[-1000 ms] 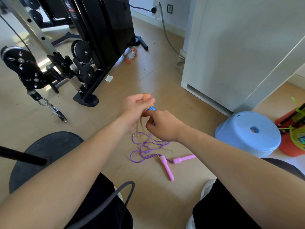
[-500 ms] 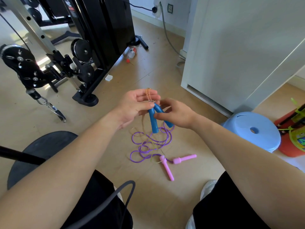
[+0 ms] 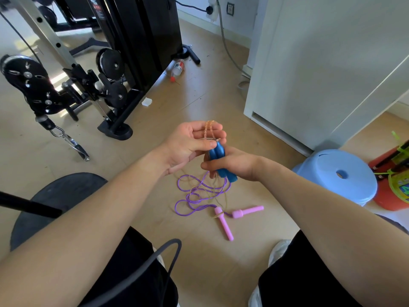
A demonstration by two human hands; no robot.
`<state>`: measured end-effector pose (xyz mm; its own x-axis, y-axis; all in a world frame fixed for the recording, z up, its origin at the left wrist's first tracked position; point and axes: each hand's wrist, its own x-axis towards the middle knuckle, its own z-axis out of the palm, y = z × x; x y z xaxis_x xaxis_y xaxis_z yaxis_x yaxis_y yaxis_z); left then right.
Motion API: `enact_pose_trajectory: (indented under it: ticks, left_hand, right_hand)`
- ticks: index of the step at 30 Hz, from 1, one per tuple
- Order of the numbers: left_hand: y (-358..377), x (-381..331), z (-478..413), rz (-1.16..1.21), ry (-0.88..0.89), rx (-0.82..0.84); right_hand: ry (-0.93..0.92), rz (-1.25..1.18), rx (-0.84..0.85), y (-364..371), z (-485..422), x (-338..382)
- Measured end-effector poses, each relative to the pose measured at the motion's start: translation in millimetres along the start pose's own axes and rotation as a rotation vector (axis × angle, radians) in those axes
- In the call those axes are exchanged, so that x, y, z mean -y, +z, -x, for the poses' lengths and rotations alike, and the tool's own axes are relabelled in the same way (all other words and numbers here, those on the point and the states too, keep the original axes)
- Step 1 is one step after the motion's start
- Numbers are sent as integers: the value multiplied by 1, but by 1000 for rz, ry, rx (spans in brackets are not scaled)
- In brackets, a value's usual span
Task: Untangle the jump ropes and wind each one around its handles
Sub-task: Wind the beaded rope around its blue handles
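Note:
Two blue handles [image 3: 218, 155] lie side by side, and my right hand [image 3: 234, 165] grips them from the right with its fingers curled round them. My left hand [image 3: 190, 142] pinches the orange rope [image 3: 209, 129] just above the handles' tops, where it loops over my fingers. More of that thin orange rope trails down to the floor. Below my hands lies the purple rope [image 3: 199, 196] in loose coils, joined to two pink handles [image 3: 236, 216] on the wooden floor. An orange strand crosses one pink handle.
A black weight machine [image 3: 115, 85] with pulleys stands at the left. A white cabinet [image 3: 321, 63] rises at the right, with a blue stool [image 3: 338, 176] and a red container [image 3: 389, 191] beside it. A bottle [image 3: 178, 68] lies further back. A black round seat [image 3: 55, 196] is near my left knee.
The two blue handles, spread apart half a second ago, are now together in my right hand. My left hand has shifted up to the rope at their tops.

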<state>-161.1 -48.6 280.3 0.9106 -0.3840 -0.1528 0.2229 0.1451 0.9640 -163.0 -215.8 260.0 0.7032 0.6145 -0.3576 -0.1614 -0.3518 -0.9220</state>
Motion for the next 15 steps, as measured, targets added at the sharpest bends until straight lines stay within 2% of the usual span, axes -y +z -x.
enact_pose_trajectory:
  ticks: [5,12,15]
  left_hand:
    - [-2,-3,0,43,19,-13]
    - [-4,-3,3,59,-11,-6]
    - [-4,-5,4,91,-44,-20]
  right_hand:
    - [-3,11,-13,2,0,7]
    - [-20,260,38,2,0,13]
    - [-34,342,-49,5,-5,9]
